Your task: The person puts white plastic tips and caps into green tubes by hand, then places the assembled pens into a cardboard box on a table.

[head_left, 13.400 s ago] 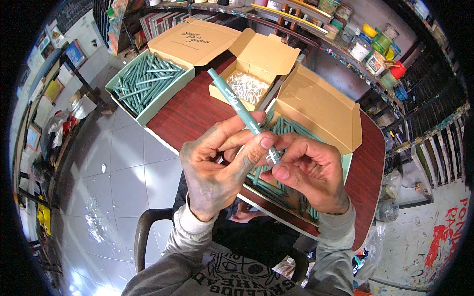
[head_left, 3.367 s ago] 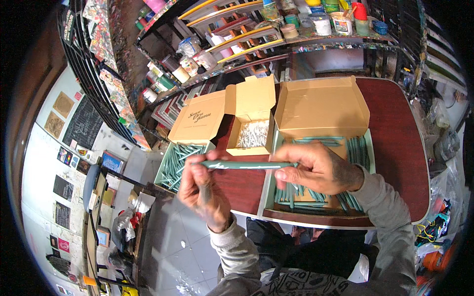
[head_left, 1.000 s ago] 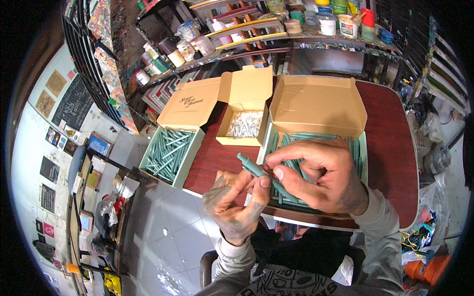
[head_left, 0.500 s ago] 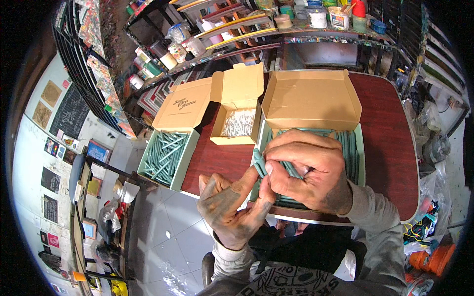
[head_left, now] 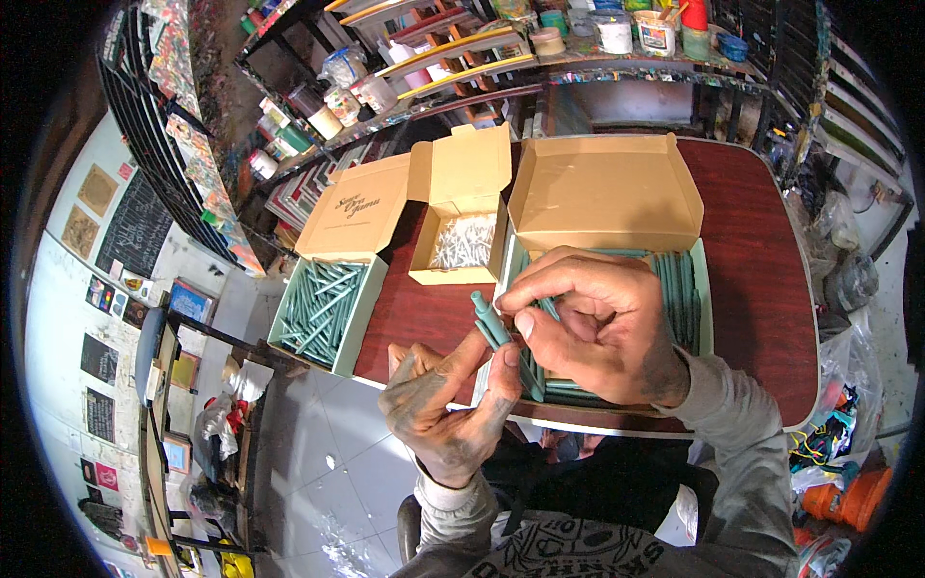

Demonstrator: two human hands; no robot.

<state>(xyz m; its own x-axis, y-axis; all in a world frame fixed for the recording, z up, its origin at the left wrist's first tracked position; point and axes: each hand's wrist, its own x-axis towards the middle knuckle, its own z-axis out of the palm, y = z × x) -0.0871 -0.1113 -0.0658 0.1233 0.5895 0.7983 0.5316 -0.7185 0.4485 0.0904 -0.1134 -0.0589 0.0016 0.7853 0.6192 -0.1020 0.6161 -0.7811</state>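
Observation:
A green pen (head_left: 489,320) with a clip along its side and a narrow button end stands tilted in my left hand (head_left: 448,409), pinched between thumb and fingers. Just to its right is my right hand (head_left: 602,328), thumb and forefinger curved and apart, with nothing visible between them. Beneath both hands sits an open cardboard box (head_left: 607,197), its pale tray holding rows of green pens (head_left: 677,299); my right hand hides much of them. A smaller box (head_left: 461,275) behind my left hand contains many small white pieces (head_left: 464,241).
Left on the dark red table (head_left: 761,289) stands another open box (head_left: 352,217) heaped with loose green pens (head_left: 323,303). Shelves with paint tubs (head_left: 614,34) run behind. Plastic bags (head_left: 853,356) and an orange object (head_left: 848,499) lie beyond the table's right side.
My right thumb and forefinger have come off the pen's top and moved slightly right, uncovering its button end. My left hand has shifted a little left, still gripping the pen.

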